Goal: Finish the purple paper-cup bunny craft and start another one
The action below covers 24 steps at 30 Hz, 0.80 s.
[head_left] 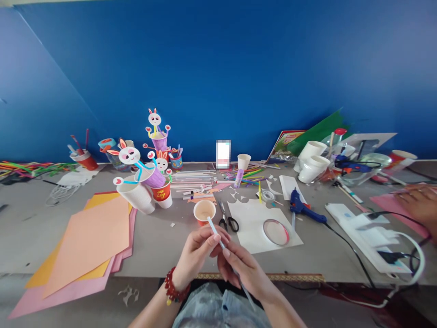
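While the left hand [200, 246] pinches a pale straw [213, 227] near its far end, the right hand [244, 268] pinches it lower down, both near a paper cup [204, 207].

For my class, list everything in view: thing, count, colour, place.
held straw: one, pale, centre
near cup: one, red with pale inside, centre
scissors: one, black handles, right of near cup
sheet: one, white, right of scissors
tape rolls: two, pale, on or by sheet
glue gun: one, blue, right of sheet
power strip: one, white, right front
paper stack: one, peach, yellow, pink, left front
rabbit faces: three, white, left of centre
loose straws: many, mixed colours, back centre
stacked cups: several, white, back right
other items: many, mixed, along the back
table: one, grey, beneath
wall: one, blue, behind
another person's hand: one, right edge
left hand: one, red bracelet, on straw
right hand: one, bare, on straw
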### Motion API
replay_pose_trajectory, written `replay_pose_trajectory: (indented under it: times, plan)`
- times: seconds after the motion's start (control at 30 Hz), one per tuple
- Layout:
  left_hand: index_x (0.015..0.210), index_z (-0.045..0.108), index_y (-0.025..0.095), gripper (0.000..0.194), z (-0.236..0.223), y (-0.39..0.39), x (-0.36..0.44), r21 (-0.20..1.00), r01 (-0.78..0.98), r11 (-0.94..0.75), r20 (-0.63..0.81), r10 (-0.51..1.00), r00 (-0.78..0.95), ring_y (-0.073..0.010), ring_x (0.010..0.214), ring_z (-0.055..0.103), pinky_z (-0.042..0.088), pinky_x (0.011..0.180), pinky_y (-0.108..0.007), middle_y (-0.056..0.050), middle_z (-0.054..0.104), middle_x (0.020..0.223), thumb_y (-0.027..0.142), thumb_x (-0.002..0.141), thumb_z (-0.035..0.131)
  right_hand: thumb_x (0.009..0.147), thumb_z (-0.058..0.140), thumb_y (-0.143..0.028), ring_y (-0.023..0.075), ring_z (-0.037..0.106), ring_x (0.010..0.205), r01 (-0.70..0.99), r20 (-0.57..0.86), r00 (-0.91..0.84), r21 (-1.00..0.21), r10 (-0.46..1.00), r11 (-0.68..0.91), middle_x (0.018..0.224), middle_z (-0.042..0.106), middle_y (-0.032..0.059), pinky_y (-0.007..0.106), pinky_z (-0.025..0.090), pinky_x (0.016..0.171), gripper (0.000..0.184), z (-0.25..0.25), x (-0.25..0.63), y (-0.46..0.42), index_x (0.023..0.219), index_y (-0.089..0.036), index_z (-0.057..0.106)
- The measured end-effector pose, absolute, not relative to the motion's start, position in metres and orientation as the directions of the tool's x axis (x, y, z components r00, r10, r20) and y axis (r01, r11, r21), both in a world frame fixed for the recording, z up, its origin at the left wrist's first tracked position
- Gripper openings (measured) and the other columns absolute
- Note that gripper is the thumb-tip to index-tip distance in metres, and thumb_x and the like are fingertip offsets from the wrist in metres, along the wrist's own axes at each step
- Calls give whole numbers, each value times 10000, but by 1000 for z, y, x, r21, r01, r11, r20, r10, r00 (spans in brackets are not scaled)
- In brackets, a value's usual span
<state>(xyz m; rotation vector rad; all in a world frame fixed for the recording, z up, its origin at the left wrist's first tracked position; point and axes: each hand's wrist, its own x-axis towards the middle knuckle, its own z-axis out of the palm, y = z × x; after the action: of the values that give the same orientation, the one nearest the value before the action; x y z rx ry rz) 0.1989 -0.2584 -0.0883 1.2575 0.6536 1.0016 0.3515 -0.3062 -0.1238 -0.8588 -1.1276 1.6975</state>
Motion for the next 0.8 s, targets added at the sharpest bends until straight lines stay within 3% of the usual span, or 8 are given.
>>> replay_pose_trajectory:
  times: [0.1, 0.3, 0.5, 0.8]
  plan:
    - [884, 783, 169, 284, -88, -260, 202, 954, -301, 7, 123, 904, 409, -88, 596, 466, 381, 577, -243, -85, 688, 928, 356, 946, 578, 972, 518, -542, 51, 329, 411, -303, -55, -314, -940, 948, -155, 568, 521, -31, 182, 173, 374, 379, -121, 347, -308, 940, -185, 638]
    - [888, 780, 163, 277, -90, -262, 205, 943, -327, 59, 74, 922, 380, -98, 616, 447, 371, 606, -237, -42, 610, 726, 362, 939, 594, 999, 491, -489, 77, 383, 455, -280, 29, -217, -959, 976, -34, 564, 503, -35, 206, 261, 427, 335, -128, 340, -310, 899, -187, 598]
    - [818, 757, 134, 280, -90, -261, 209, 898, -401, 181, -22, 928, 371, -112, 671, 490, 378, 615, -224, -63, 646, 770, 356, 919, 620, 1024, 442, -448, 99, 427, 516, -135, 105, -156, -987, 982, 85, 606, 495, -31, 226, 338, 488, 315, -133, 338, -312, 889, -194, 571]
    - [750, 674, 115, 287, -86, -260, 210, 798, -510, 322, -93, 901, 423, -97, 653, 469, 344, 580, -204, -62, 625, 745, 344, 916, 627, 1038, 407, -416, 107, 411, 513, 20, 168, -91, -985, 982, 171, 584, 469, -42, 241, 337, 510, 325, -139, 332, -311, 819, -204, 519]
